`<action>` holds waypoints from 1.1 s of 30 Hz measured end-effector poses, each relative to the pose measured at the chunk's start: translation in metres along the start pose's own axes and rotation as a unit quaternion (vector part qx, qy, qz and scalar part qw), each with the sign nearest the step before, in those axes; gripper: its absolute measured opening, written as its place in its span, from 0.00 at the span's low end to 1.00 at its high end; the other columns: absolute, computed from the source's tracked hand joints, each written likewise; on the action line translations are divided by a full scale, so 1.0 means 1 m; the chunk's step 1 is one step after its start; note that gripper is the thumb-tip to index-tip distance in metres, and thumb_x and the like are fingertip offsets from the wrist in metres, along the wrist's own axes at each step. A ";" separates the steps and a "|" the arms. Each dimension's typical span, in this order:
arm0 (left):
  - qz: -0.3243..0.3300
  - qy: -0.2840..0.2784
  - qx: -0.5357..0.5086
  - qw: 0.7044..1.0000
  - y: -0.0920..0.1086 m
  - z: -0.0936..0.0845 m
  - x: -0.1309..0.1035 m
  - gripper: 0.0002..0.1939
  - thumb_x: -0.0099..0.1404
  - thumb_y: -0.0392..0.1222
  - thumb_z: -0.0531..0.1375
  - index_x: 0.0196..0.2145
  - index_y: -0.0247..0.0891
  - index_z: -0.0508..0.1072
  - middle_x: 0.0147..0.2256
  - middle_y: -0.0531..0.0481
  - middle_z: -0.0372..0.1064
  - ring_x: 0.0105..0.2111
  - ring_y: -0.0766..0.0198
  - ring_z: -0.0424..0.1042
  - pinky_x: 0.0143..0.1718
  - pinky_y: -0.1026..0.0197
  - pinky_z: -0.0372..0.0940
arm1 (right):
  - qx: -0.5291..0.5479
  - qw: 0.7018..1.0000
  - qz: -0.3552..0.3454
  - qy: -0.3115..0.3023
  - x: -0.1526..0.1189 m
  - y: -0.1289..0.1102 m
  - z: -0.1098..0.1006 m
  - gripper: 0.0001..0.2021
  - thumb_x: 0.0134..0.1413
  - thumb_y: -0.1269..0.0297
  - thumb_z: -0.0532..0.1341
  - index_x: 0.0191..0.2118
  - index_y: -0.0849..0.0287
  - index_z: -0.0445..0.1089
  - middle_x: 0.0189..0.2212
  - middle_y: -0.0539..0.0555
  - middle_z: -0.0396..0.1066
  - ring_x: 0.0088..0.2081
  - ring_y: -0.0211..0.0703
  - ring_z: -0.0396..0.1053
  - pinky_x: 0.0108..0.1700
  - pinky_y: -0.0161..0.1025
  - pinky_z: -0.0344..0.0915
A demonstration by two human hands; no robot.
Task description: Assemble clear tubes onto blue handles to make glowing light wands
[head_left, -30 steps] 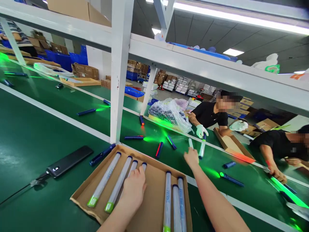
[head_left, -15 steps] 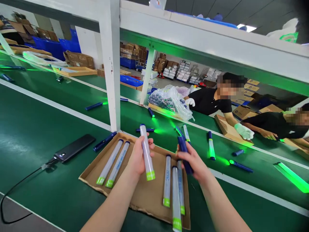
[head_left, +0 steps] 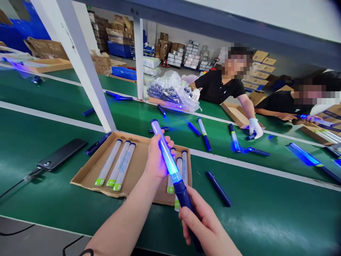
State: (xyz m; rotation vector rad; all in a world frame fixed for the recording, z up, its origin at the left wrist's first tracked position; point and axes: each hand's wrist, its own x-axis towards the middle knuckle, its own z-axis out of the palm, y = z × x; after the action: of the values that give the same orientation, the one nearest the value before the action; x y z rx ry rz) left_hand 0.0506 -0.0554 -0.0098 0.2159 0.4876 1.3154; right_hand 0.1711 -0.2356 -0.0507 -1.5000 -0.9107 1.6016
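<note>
My left hand (head_left: 157, 156) is closed around a translucent tube (head_left: 165, 151) with a dark blue cap at its far end. My right hand (head_left: 198, 217) grips a dark blue flashlight (head_left: 183, 195), whose head meets the tube's near end. Blue light fills the lower part of the tube. Below my hands, a shallow cardboard tray (head_left: 141, 174) holds several similar tubes with green bands, including one tube (head_left: 108, 163) at the left. My left hand partly covers the tubes at the tray's right side. Another dark blue flashlight (head_left: 218, 188) lies on the green bench, right of the tray.
A black power bank (head_left: 62, 154) with a cable lies at the left. Several flashlights and tubes are scattered beyond a white divider strip (head_left: 226, 161). A white post (head_left: 80, 67) rises behind the tray. Across the bench, a co-worker's gloved hand (head_left: 255, 128) touches a dark piece.
The tube and flashlight, apart before, now meet end to end. The light has turned from green to blue. Another flashlight now lies right of the tray. The co-worker's gloved hand has shifted onto a dark piece.
</note>
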 end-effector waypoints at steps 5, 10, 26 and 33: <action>-0.011 -0.055 -0.048 0.997 -0.001 0.001 -0.003 0.06 0.77 0.42 0.54 0.45 0.41 0.70 0.29 0.57 0.58 0.22 0.71 0.61 0.15 0.73 0.57 | -0.077 0.994 -0.040 0.065 -0.007 0.005 0.000 0.37 0.66 0.39 0.64 0.74 0.48 0.61 0.50 0.59 0.75 0.32 0.46 0.75 0.33 0.42 0.76; -0.037 -0.137 -0.161 0.977 -0.002 -0.003 -0.004 0.23 0.82 0.57 0.46 0.41 0.38 0.70 0.26 0.59 0.51 0.20 0.73 0.59 0.12 0.75 0.50 | -0.166 0.980 -0.094 0.057 -0.012 0.018 0.002 0.34 0.70 0.41 0.60 0.75 0.45 0.61 0.44 0.58 0.79 0.27 0.46 0.75 0.26 0.39 0.75; 0.016 -0.154 -0.182 0.971 0.003 -0.005 0.001 0.24 0.81 0.59 0.47 0.38 0.39 0.69 0.23 0.60 0.51 0.19 0.73 0.58 0.12 0.75 0.48 | -0.228 0.936 -0.158 0.217 -0.024 0.026 0.019 0.29 0.67 0.34 0.59 0.67 0.39 0.72 0.59 0.53 0.79 0.63 0.60 0.73 0.65 0.53 0.72; -0.013 -0.161 -0.211 0.964 -0.001 -0.013 -0.001 0.22 0.81 0.57 0.49 0.39 0.37 0.69 0.24 0.60 0.52 0.20 0.74 0.60 0.13 0.75 0.50 | -0.195 0.967 -0.112 0.123 -0.018 0.013 0.009 0.31 0.68 0.36 0.59 0.70 0.42 0.69 0.53 0.58 0.79 0.38 0.49 0.79 0.28 0.35 0.78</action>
State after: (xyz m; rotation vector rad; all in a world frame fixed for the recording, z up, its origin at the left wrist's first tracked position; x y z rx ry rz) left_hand 0.0457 -0.0582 -0.0210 0.0637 -0.0692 1.2965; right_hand 0.1619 -0.2574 -0.0537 -1.7418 -1.2508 1.0855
